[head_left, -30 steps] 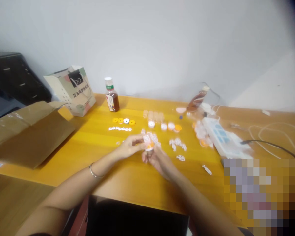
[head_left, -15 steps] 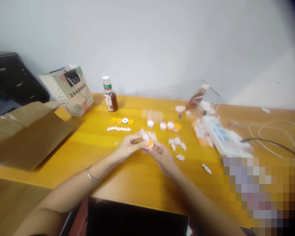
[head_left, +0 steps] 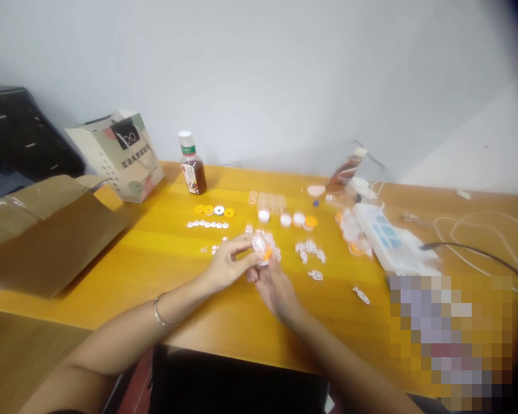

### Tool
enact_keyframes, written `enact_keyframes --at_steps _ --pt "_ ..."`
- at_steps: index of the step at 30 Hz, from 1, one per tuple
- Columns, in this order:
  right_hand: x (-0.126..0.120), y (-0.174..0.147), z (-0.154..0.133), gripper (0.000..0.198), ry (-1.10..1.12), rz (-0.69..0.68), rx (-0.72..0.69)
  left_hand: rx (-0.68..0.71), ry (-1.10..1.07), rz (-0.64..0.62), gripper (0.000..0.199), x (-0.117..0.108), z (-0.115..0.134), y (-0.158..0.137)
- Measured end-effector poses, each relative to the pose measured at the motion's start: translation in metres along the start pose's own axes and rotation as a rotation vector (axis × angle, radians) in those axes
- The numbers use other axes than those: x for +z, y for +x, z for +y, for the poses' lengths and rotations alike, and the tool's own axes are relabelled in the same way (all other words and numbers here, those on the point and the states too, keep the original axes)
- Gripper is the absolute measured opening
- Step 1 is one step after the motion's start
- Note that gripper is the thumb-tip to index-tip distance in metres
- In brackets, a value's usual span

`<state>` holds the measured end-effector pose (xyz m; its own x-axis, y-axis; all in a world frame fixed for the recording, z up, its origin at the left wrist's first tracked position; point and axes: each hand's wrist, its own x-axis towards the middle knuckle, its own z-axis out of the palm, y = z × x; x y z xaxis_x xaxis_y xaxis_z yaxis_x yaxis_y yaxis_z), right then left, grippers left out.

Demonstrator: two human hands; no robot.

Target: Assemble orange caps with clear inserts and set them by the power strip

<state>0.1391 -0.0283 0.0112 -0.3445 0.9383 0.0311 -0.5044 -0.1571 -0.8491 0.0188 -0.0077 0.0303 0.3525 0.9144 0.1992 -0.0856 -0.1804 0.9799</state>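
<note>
Between both hands, above the table, is a small clear rounded piece with an orange and white base (head_left: 260, 246); blur hides its exact kind. My left hand (head_left: 229, 261) pinches it from the left. The fingers of my right hand (head_left: 276, 283) close on its lower right side. Just behind it lie small white cut-out parts (head_left: 267, 237), partly covered by the hands. More white flat parts (head_left: 311, 248) lie to the right. Further back stand clear cylindrical cups (head_left: 271, 202) and a row of white and orange round caps (head_left: 299, 219).
Yellow and white rings (head_left: 209, 210) and small white discs (head_left: 207, 225) lie in rows at left. A dark drink bottle (head_left: 193, 167), a paper bag (head_left: 129, 155) and a cardboard box (head_left: 52, 236) stand beyond. At right are a tilted cola bottle (head_left: 345, 169), a white case (head_left: 388, 238) and cables.
My right hand has turned and shifted a little to the left, its fingers now further under the held piece. The piece has tilted slightly between the hands.
</note>
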Motion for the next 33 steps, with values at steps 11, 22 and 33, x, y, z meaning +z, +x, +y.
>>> enact_keyframes --at_steps 11,22,33 --pt "-0.008 -0.001 0.007 0.035 -0.371 0.174 -0.292 0.139 0.108 0.052 0.028 0.006 -0.002 0.001" --pt "-0.001 0.002 -0.009 0.048 0.331 -0.163 0.314 0.200 0.147 0.041 0.022 0.000 -0.008 0.002" --pt "-0.008 -0.002 0.006 0.027 -0.525 0.180 -0.287 0.092 -0.099 0.069 0.020 0.008 -0.007 0.000"
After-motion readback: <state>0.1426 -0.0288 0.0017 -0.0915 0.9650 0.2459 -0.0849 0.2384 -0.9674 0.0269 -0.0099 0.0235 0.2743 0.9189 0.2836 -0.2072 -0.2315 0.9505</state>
